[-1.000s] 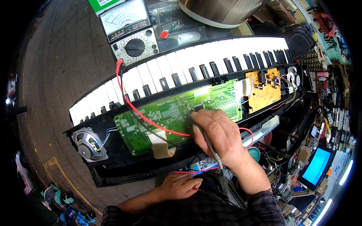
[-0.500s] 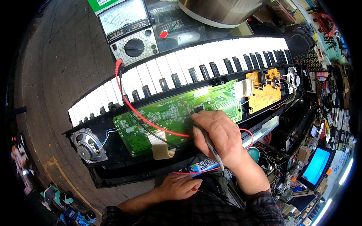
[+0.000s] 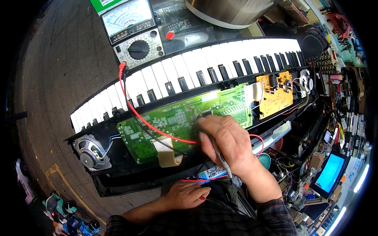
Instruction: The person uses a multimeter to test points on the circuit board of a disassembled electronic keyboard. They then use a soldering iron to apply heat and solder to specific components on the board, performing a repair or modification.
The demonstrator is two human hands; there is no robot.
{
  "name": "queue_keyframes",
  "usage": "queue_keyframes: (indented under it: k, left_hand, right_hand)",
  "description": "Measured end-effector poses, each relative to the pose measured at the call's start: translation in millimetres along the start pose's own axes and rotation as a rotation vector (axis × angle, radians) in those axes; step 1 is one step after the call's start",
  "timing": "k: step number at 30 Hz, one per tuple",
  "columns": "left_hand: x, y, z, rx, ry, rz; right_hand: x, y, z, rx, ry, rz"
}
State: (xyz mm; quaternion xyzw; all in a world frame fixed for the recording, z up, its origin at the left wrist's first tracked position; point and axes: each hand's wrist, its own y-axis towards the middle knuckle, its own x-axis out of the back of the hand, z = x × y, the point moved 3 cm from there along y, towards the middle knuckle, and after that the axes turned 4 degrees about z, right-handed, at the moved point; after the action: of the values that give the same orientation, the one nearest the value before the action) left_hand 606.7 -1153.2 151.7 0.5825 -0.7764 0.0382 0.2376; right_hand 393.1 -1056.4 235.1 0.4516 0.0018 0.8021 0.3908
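Note:
My right hand [image 3: 226, 145] grips a slim grey tool [image 3: 219, 153], its front end over the middle of the green circuit board [image 3: 138, 129] in an opened electronic keyboard [image 3: 178, 70]. My left hand [image 3: 189, 193], low in the middle below the keyboard, has its fingers curled around a small red object [image 3: 202, 196], possibly a probe. A red lead [image 3: 159, 129] and a black lead cross the board from the analogue multimeter [image 3: 138, 49]. A ribbon cable [image 3: 165, 151] hangs over the board's lower edge. An orange board [image 3: 275, 96] sits right of the green one, between it and a speaker.
A large metal pot [image 3: 230, 10] stands on the glass top behind the keys. Cluttered shelves, cables and a lit screen [image 3: 330, 173] fill the right. Paved ground [image 3: 55, 98] lies at left, with scooters [image 3: 73, 220] at lower left. A second speaker [image 3: 90, 153] sits at the keyboard's left end.
Both my hands and the keyboard are nearly still, with only a very slight shift in the view. Background shapes at the far left edge have changed, as something passes there.

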Motion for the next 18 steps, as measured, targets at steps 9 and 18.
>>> queue_keyframes:
  k: [9, 18]
  left_hand:
    - [-0.2, -1.9, 0.3, 0.026, -0.042, 0.048]
    - [-0.8, -1.3, 0.8, 0.025, -0.031, 0.034]
  right_hand:
    - [0.2, 1.0, 0.2, -0.003, -0.008, 0.019]
    - [-1.0, 0.8, 0.2, 0.011, -0.006, 0.012]
